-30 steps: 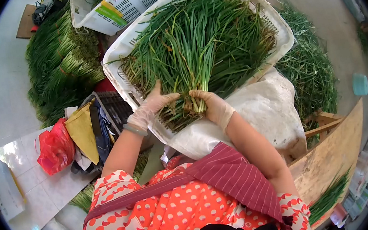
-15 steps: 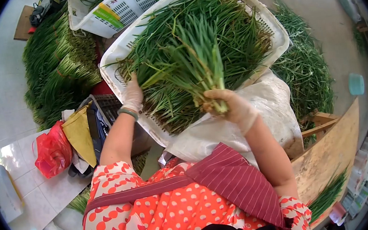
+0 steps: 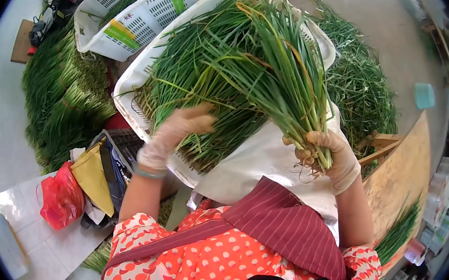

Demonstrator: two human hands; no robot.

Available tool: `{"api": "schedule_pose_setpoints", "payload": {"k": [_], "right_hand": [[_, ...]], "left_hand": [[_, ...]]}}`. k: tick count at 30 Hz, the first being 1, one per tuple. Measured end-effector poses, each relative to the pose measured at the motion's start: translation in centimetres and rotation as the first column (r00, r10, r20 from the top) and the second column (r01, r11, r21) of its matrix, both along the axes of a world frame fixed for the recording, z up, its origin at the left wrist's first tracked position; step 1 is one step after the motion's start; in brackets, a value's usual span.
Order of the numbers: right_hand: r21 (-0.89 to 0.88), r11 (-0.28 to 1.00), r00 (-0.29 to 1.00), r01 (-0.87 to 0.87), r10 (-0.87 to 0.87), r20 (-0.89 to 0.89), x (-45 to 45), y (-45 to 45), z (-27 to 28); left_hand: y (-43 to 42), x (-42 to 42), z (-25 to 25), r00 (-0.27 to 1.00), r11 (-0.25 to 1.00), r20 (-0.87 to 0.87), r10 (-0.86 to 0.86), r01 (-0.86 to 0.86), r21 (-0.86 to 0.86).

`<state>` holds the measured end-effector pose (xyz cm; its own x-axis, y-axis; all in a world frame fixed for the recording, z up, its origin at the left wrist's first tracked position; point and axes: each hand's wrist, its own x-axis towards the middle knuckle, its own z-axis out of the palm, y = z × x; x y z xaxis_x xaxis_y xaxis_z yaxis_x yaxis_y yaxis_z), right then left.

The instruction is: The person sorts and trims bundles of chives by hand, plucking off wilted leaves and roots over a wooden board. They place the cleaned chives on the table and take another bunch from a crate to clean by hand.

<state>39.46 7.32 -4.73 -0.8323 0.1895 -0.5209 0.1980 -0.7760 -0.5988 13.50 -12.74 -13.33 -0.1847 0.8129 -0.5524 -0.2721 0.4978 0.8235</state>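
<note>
My gloved right hand [image 3: 333,158] is closed round the root end of a bunch of garlic chives [image 3: 298,86]. The roots and pale stems poke out below my fingers, and the long green leaves fan up and left, some of them yellowed. Over the left side of a white plastic crate [image 3: 127,98] is my gloved left hand [image 3: 182,130], blurred by motion, its fingers stretched out and holding nothing I can see. Loose chives [image 3: 201,49] fill the crate beneath both hands. A white sheet [image 3: 243,162] covers its near edge and my lap.
Tied chive bundles [image 3: 61,97] are stacked on the floor at left. Behind stands another white crate [image 3: 140,17]. A heap of loose leaves [image 3: 362,71] lies right of the crate, near a wooden board [image 3: 397,171]. A red plastic bag [image 3: 63,195] sits at left.
My right hand has moved right and nearer to me with the bunch, lifting it off the crate. My left hand has left the crate's rim and swung right over the chives.
</note>
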Motion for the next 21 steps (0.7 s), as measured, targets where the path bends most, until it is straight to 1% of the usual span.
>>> {"api": "schedule_pose_setpoints", "payload": {"k": [1, 2, 3, 4, 5, 6, 7, 8, 9, 10, 11, 12, 13, 14, 15, 16, 17, 18, 19, 20, 21], "right_hand": [[0.043, 0.998, 0.999, -0.039, 0.038, 0.026, 0.3, 0.2, 0.3], [0.096, 0.995, 0.999, -0.040, 0.040, 0.008, 0.4, 0.1, 0.7], [0.112, 0.993, 0.999, -0.033, 0.034, -0.001, 1.4, 0.1, 0.8], [0.128, 0.991, 0.997, -0.024, 0.015, 0.070, 2.8, 0.2, 0.8], [0.147, 0.989, 0.990, -0.018, -0.003, 0.140, 4.0, 0.2, 0.9], [0.239, 0.971, 0.982, 0.015, -0.060, 0.181, 4.2, -0.2, 2.5], [0.250, 0.968, 0.982, 0.025, -0.071, 0.177, 5.5, 0.2, 3.5], [0.285, 0.958, 0.971, -0.031, -0.039, 0.237, 7.4, 1.3, 4.3], [0.315, 0.945, 0.954, -0.090, -0.009, 0.298, 9.2, 2.0, 5.1], [0.326, 0.942, 0.957, -0.080, -0.019, 0.291, 10.6, 2.2, 5.6], [0.390, 0.920, 0.957, -0.031, -0.085, 0.276, 12.0, 2.0, 5.9], [0.449, 0.894, 0.953, 0.016, -0.149, 0.263, 13.5, 1.7, 6.4], [0.455, 0.890, 0.953, 0.028, -0.162, 0.257, 14.9, 1.4, 7.1], [0.444, 0.890, 0.943, 0.100, -0.227, 0.242, 16.3, 1.0, 8.0], [0.432, 0.885, 0.929, 0.174, -0.293, 0.227, 17.5, 0.5, 8.7], [0.509, 0.804, 0.893, 0.307, -0.428, 0.137, 17.8, -0.6, 9.0], [0.514, 0.793, 0.885, 0.327, -0.448, 0.128, 19.0, -1.1, 9.0], [0.521, 0.745, 0.835, 0.418, -0.540, 0.102, 20.4, -1.5, 8.7], [0.524, 0.687, 0.775, 0.504, -0.627, 0.076, 21.8, -2.0, 8.2], [0.552, 0.655, 0.757, 0.516, -0.650, 0.064, 23.9, -2.3, 7.0], [0.554, 0.634, 0.736, 0.539, -0.675, 0.056, 25.9, -2.4, 6.1]], "left_hand": [[1.7, 2.2, 0.5, 0.972, 0.978, 0.197, -0.126, 0.089, 0.187], [3.2, 4.8, 1.1, 0.927, 0.953, 0.348, -0.137, 0.027, 0.303], [5.4, 6.5, -0.5, 0.832, 0.916, 0.508, -0.222, 0.000, 0.401], [7.5, 9.1, 0.8, 0.693, 0.875, 0.691, -0.207, -0.185, 0.448], [9.2, 10.4, 2.1, 0.695, 0.869, 0.686, -0.217, -0.182, 0.460], [10.7, 11.5, 3.2, 0.608, 0.847, 0.765, -0.214, -0.274, 0.455], [11.9, 12.5, 4.2, 0.509, 0.825, 0.833, -0.216, -0.361, 0.434], [13.0, 13.6, 4.8, 0.511, 0.823, 0.828, -0.230, -0.352, 0.446], [13.9, 14.7, 5.4, 0.498, 0.804, 0.839, -0.220, -0.394, 0.445], [14.6, 15.7, 6.0, 0.486, 0.785, 0.848, -0.210, -0.433, 0.443], [15.2, 16.5, 7.3, 0.491, 0.786, 0.842, -0.223, -0.420, 0.453], [15.7, 17.5, 8.9, 0.503, 0.798, 0.821, -0.270, -0.361, 0.483], [16.4, 18.5, 9.8, 0.513, 0.804, 0.797, -0.319, -0.299, 0.514], [17.5, 19.6, 9.9, 0.431, 0.826, 0.809, -0.400, -0.215, 0.522], [18.6, 20.8, 10.1, 0.429, 0.825, 0.804, -0.412, -0.199, 0.529], [19.9, 22.2, 10.4, 0.456, 0.805, 0.759, -0.464, -0.140, 0.577], [21.0, 23.8, 10.7, 0.477, 0.781, 0.711, -0.517, -0.078, 0.620], [22.2, 25.6, 10.8, 0.469, 0.777, 0.703, -0.535, -0.054, 0.627], [23.4, 27.5, 10.7, 0.414, 0.822, 0.757, -0.506, -0.034, 0.568], [24.3, 29.3, 10.4, 0.358, 0.864, 0.808, -0.468, -0.008, 0.504], [25.0, 31.1, 10.0, 0.346, 0.860, 0.803, -0.485, 0.022, 0.510]]}}
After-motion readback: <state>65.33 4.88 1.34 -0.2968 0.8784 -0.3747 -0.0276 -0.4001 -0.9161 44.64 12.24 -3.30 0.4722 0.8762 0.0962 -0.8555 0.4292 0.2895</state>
